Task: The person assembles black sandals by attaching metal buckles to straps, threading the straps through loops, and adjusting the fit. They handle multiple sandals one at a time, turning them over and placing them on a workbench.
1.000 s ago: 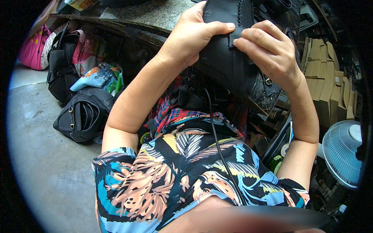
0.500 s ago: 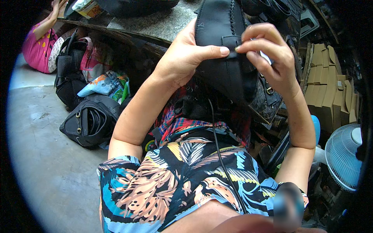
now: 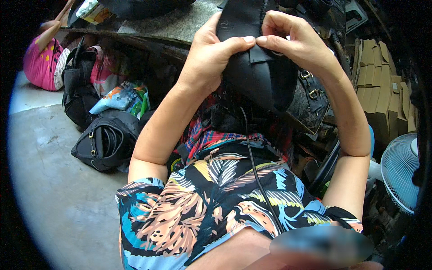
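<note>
Here, one curved piece [image 3: 263,83], smooth, leathery. Left hand [image 3: 204,56] clasps it; right hand [image 3: 300,40] curled against it, pinch unclear

Workpiece [image 3: 263,83] between hands [image 3: 202,58] [image 3: 299,38] — bag [image 3: 105,144] left, fan [image 3: 400,173] right.

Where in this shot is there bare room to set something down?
Mainly the grey floor, left of the buckled black bag and patterned shirt. The speckled slab has a smaller bare patch between the dark object on it and the left hand gripping the black piece. Right of the right hand, it is crowded: cardboard boxes and a fan.
</note>
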`<state>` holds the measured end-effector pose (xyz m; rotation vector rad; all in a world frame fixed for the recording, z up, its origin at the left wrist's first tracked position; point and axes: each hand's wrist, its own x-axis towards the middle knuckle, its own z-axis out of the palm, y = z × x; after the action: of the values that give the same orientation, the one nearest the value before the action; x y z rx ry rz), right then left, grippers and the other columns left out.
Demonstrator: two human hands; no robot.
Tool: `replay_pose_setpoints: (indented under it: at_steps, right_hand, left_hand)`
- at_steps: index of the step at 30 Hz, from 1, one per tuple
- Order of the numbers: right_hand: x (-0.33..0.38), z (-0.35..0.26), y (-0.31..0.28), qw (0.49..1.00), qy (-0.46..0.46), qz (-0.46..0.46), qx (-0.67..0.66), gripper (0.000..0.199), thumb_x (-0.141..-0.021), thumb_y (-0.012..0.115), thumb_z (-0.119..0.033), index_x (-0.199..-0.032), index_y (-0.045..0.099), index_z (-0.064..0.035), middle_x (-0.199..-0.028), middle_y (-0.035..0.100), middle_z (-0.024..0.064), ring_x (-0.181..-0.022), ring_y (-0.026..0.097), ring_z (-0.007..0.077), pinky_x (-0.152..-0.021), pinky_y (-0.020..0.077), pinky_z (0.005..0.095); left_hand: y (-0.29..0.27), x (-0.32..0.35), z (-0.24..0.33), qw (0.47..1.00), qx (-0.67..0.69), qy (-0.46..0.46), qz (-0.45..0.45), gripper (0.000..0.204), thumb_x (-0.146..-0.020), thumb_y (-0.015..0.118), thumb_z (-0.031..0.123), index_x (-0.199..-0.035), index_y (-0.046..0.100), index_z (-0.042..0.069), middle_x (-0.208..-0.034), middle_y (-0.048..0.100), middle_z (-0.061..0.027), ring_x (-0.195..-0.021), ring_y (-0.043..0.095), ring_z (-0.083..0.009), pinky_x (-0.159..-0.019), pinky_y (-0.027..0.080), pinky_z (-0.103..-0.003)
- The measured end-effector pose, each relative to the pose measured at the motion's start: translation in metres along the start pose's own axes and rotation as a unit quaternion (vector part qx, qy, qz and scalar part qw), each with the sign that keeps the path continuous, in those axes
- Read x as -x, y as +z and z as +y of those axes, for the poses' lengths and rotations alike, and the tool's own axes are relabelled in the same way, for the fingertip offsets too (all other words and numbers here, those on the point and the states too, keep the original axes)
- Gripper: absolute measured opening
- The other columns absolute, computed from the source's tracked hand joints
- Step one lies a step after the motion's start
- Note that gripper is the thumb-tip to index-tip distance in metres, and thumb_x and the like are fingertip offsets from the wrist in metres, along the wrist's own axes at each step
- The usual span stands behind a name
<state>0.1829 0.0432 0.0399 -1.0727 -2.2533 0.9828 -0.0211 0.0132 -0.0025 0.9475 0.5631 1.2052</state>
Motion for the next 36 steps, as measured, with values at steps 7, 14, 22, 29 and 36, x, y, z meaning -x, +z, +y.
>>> replay_pose_setpoints:
  at_steps: [7,14,22,29,36]
  right_hand:
    - [-0.005,0.009,0.016,0.998,-0.035,0.044,0.032,0.023,-0.092,0.068,-0.022,-0.092,0.056,-0.0024,-0.079,0.048,-0.0033,-0.073,0.044,0.0048,-0.064,0.0383,0.0208]
    - [0.001,0.02,0.009,0.988,-0.027,0.131,-0.077,0.021,-0.096,0.063,-0.022,-0.105,0.061,-0.0029,-0.089,0.057,-0.0004,-0.084,0.052,0.0058,-0.074,0.0432,0.0201]
    - [0.036,0.027,0.028,0.895,0.061,0.167,-0.41,0.064,-0.094,0.058,-0.048,-0.138,0.045,-0.0033,-0.123,0.06,0.009,-0.116,0.055,0.0163,-0.101,0.0426,0.0335]
    - [0.046,0.031,0.047,0.8,0.029,0.163,-0.577,0.052,-0.085,0.073,-0.023,-0.127,0.051,-0.002,-0.109,0.067,0.0084,-0.094,0.068,0.0167,-0.084,0.0568,0.0329]
    - [0.041,0.026,0.056,0.8,0.08,0.256,-0.537,0.048,-0.077,0.073,-0.002,-0.122,0.055,-0.0003,-0.109,0.068,0.0103,-0.095,0.067,0.0182,-0.088,0.0548,0.0322]
  left_hand:
    - [-0.01,0.006,0.003,0.996,-0.085,0.011,-0.02,0.053,-0.076,0.077,0.001,-0.122,0.051,0.0,-0.102,0.064,-0.0084,-0.09,0.066,-0.0149,-0.079,0.056,-0.026]
    - [-0.03,-0.002,-0.001,0.998,0.055,-0.024,-0.002,0.05,-0.079,0.071,-0.002,-0.124,0.049,0.001,-0.107,0.065,-0.0135,-0.089,0.069,-0.0189,-0.08,0.059,-0.032]
    - [-0.053,0.001,0.001,0.956,0.279,0.003,-0.087,0.052,-0.085,0.06,0.002,-0.135,0.044,0.003,-0.118,0.063,-0.0154,-0.103,0.068,-0.0246,-0.09,0.057,-0.037]
    - [-0.077,-0.022,0.01,0.995,0.066,0.024,-0.066,0.056,-0.088,0.068,0.011,-0.136,0.04,0.001,-0.114,0.063,-0.0114,-0.103,0.065,-0.0159,-0.088,0.057,-0.033]
    - [-0.063,-0.007,0.02,0.795,-0.548,0.259,-0.003,0.044,-0.089,0.067,0.023,-0.131,0.058,0.013,-0.131,0.056,-0.0105,-0.121,0.049,-0.0283,-0.104,0.039,-0.04]
